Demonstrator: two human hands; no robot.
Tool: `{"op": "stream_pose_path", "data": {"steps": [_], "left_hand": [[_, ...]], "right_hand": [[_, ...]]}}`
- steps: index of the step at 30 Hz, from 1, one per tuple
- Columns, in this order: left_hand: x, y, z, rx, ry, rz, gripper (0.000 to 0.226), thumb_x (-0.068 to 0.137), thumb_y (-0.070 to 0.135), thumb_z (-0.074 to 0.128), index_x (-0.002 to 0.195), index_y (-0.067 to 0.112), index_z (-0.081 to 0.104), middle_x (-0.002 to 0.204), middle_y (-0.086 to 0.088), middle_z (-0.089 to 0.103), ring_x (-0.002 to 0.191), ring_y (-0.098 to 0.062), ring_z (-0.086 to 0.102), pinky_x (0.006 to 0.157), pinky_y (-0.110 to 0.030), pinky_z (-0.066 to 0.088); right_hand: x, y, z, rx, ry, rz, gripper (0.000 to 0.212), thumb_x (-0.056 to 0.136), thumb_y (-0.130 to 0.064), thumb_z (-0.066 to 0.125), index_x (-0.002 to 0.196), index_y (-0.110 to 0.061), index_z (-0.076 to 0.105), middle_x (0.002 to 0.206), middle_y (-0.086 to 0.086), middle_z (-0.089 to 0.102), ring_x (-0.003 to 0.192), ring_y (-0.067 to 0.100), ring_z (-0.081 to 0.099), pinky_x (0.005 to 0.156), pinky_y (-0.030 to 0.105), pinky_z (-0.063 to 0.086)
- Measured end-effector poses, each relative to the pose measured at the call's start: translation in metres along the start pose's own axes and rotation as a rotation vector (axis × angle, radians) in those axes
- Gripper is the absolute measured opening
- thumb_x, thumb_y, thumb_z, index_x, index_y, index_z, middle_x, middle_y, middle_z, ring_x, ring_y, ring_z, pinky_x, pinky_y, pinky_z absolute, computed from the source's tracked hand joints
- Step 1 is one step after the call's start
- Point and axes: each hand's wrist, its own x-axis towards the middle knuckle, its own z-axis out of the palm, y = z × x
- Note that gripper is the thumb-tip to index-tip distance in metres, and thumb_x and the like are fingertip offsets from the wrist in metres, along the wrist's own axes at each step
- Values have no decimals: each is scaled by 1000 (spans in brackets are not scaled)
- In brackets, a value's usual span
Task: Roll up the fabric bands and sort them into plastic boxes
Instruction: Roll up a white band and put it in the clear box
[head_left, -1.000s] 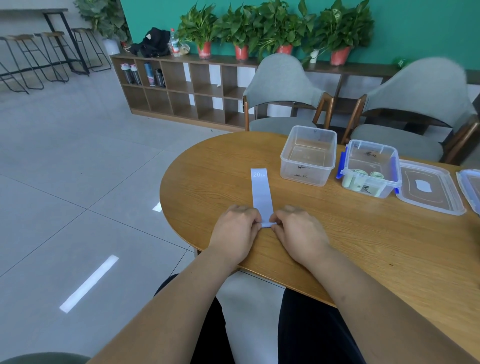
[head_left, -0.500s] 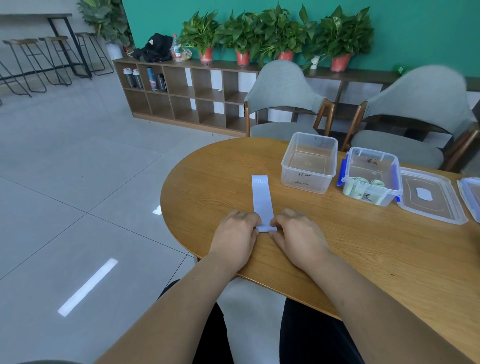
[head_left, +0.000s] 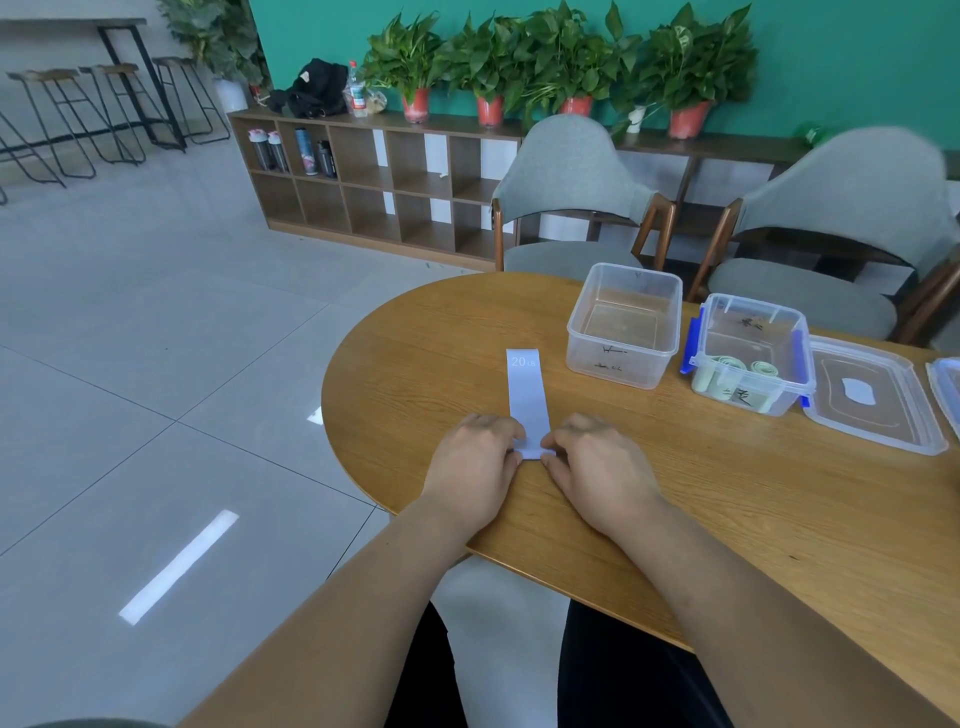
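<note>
A pale lilac fabric band (head_left: 525, 391) marked "20 LB" lies flat on the wooden table (head_left: 727, 499), running away from me. My left hand (head_left: 475, 470) and my right hand (head_left: 597, 475) pinch its near end from either side, where a small fold or roll has formed. Behind it stands an empty clear plastic box (head_left: 623, 327). To the right of that, a clear box with blue clips (head_left: 750, 356) holds two rolled green bands (head_left: 737, 370).
Two clear lids (head_left: 872, 400) lie on the table at the right edge. Two grey chairs (head_left: 566, 197) stand behind the table, before a low wooden shelf (head_left: 374, 182) with potted plants. Tiled floor lies to the left.
The visible flat length of the band has grown shorter as its near end is turned over between my fingers. Both hands stay at the near end.
</note>
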Motion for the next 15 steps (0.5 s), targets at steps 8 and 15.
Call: {"op": "stream_pose_path", "data": {"steps": [8, 15], "left_hand": [[3, -2, 3, 41, 34, 11, 10, 94, 25, 70, 103, 22, 73, 98, 8, 64, 97, -16, 53, 82, -32, 50], [7, -5, 3, 29, -5, -5, 20, 93, 19, 72, 112, 24, 71, 103, 9, 68, 101, -16, 58, 86, -32, 50]], "right_hand": [[2, 2, 1, 3, 32, 1, 17, 100, -34, 65, 114, -28, 71, 109, -9, 66, 109, 16, 59, 80, 33, 52], [11, 6, 9, 1, 42, 7, 22, 102, -32, 61, 119, -29, 74, 111, -9, 66, 108, 18, 59, 78, 32, 52]]}}
